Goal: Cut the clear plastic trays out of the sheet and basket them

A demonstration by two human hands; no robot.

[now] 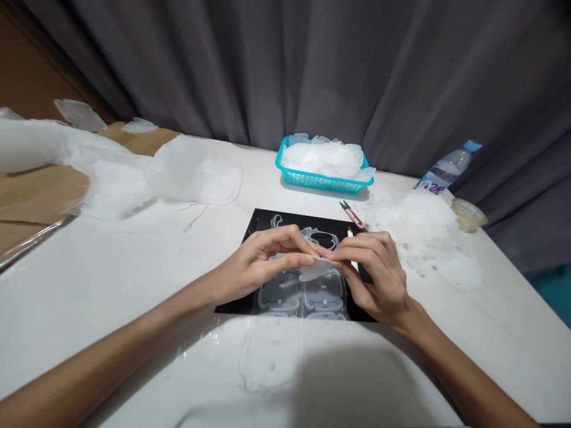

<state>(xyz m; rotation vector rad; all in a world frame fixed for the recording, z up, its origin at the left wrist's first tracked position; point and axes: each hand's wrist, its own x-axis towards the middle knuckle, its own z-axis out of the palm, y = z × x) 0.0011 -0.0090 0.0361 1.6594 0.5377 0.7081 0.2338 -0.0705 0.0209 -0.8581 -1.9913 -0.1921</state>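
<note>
A small translucent white plastic piece (314,269) is pinched between both hands above a black mat (236,303). My left hand (272,252) grips its left side with thumb and fingers closed. From the other side, my right hand (372,273) pinches its right edge with the fingertips. Beneath them lies a clear molded plastic sheet (280,292) with rounded outlines, partly on the mat and partly on the white table. Fingers hide some of the small piece's edges.
Behind the mat stands a turquoise basket (325,180) heaped with translucent pieces. Pink-handled thread snips (352,215) lie near the mat's far right corner. Plastic piles sit left (129,178) and right (419,220). A water bottle (448,169) leans by the grey curtain (339,71).
</note>
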